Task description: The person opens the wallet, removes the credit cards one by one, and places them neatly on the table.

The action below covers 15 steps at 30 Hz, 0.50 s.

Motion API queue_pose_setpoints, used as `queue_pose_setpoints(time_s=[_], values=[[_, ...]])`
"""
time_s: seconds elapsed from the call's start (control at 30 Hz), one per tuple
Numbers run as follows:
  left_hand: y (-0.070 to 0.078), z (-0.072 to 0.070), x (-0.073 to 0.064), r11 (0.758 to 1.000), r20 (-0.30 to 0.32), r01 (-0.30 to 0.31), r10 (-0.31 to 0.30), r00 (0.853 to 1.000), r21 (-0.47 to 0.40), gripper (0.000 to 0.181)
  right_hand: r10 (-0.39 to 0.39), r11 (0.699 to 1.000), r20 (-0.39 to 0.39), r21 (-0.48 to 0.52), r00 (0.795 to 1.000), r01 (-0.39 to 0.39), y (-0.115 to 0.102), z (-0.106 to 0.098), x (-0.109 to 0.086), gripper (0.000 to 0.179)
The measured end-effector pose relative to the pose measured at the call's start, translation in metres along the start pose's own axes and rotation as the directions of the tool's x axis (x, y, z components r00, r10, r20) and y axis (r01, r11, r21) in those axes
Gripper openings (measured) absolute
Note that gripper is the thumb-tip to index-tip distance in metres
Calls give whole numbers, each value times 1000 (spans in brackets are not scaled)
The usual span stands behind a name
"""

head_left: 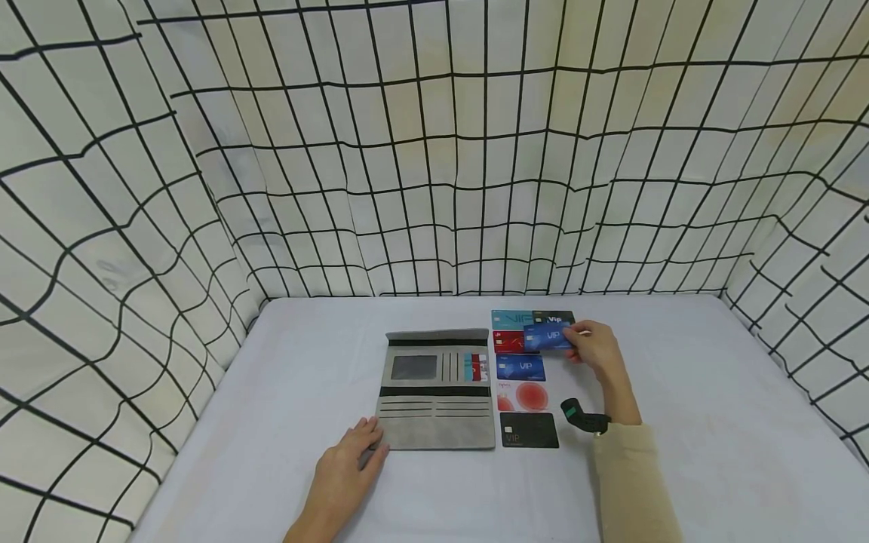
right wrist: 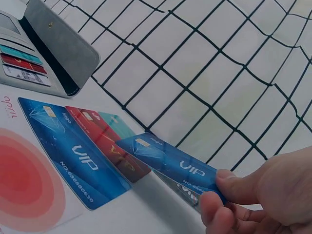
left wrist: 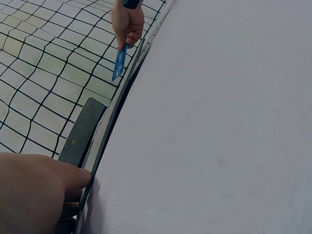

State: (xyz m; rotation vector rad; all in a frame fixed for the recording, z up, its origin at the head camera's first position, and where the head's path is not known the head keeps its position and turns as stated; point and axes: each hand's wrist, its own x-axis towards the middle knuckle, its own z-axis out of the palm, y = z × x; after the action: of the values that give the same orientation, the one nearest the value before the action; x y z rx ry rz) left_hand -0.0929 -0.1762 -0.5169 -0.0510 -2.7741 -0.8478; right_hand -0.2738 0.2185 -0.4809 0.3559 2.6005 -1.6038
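Note:
A grey wallet lies unfolded, with several cards in its upper right slots. My left hand rests at its lower left corner, fingers touching the edge; in the left wrist view the wallet appears almost edge-on. My right hand pinches a blue VIP card by one end between thumb and fingers, tilted above the table. Beneath it, partly covered, are a red card and a black VIP card. Just below lies another blue VIP card, flat on the cloth.
A teal card lies at the top of the card column. Lower down are a white card with a red circle and a black VIP card. A white cloth covers the table; black-gridded white curtains surround it.

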Motion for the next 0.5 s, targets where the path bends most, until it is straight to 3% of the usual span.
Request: queue_pose_setpoints(time_s=[0.5], values=[[-2,0,-1,1000,-24,-22,22,999,-2,29,34,999,-111,0,993,-35,10,-8,0,36]])
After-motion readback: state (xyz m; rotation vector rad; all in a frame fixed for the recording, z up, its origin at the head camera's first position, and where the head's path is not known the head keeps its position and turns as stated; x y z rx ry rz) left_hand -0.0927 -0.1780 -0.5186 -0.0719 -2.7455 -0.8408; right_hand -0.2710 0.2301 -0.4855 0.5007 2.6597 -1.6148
